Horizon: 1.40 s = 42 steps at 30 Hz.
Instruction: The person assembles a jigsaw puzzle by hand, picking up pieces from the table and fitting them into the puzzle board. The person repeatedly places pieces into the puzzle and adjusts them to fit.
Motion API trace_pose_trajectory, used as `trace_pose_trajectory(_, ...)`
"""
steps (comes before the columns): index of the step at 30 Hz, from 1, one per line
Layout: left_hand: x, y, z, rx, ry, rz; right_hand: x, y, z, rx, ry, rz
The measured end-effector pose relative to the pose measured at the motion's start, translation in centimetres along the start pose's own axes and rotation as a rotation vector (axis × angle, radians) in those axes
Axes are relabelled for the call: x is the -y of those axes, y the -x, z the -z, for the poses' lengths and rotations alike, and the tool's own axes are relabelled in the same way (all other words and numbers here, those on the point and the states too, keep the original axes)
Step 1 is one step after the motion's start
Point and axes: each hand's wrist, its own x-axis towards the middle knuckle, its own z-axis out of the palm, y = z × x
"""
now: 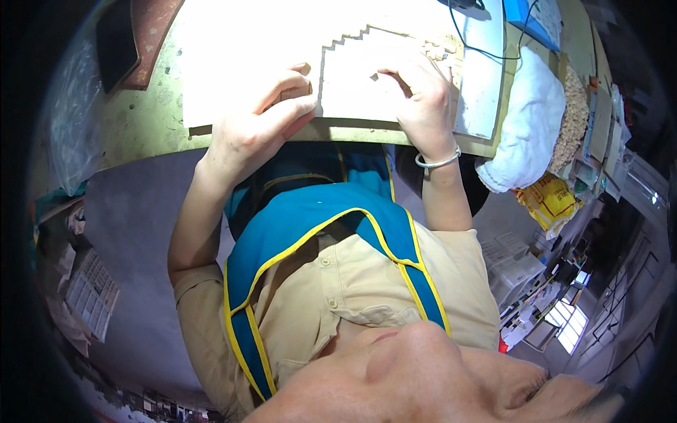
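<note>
A pale, flat piece or layer (345,84) with a stair-stepped upper left edge lies on a brightly lit white board (226,63). My left hand (264,116) rests by its left edge, fingers loosely bent, thumb and forefinger apart. Over its right part, my right hand (427,92) has the forefinger stretched to the left and the thumb below, with a gap between them. I see nothing held in either hand. Several small beige bits (437,53) lie just beyond my right hand. Glare washes out much of the board's surface.
A white cloth bundle (529,113) lies on the table's right side, beside a beige knobbly mat (570,116). A dark cable (486,53) loops near a blue box (532,25). Clear plastic (74,120) hangs at the left. A yellow bag (546,201) sits below the right edge.
</note>
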Motion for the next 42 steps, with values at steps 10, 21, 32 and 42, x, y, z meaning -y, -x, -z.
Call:
trace_pose_trajectory(10, 0.0, 0.1, -0.1, 0.005, 0.002, 0.011, 0.7, 0.5, 0.3, -0.052, 0.122, 0.041)
trace_pose_trajectory(21, -0.4, 0.1, 0.2, 0.032, 0.030, 0.040, -0.1, -0.1, -1.1, -0.046, -0.060, 0.010)
trace_pose_trajectory(32, -0.3, -0.2, 0.4, 0.036, 0.038, 0.028, 0.0, -0.8, -0.7, -0.043, 0.045, 0.027)
trace_pose_trajectory(42, -0.4, 0.1, 0.4, 0.049, 0.042, 0.065, 0.5, -0.7, -1.7, -0.025, -0.055, -0.015)
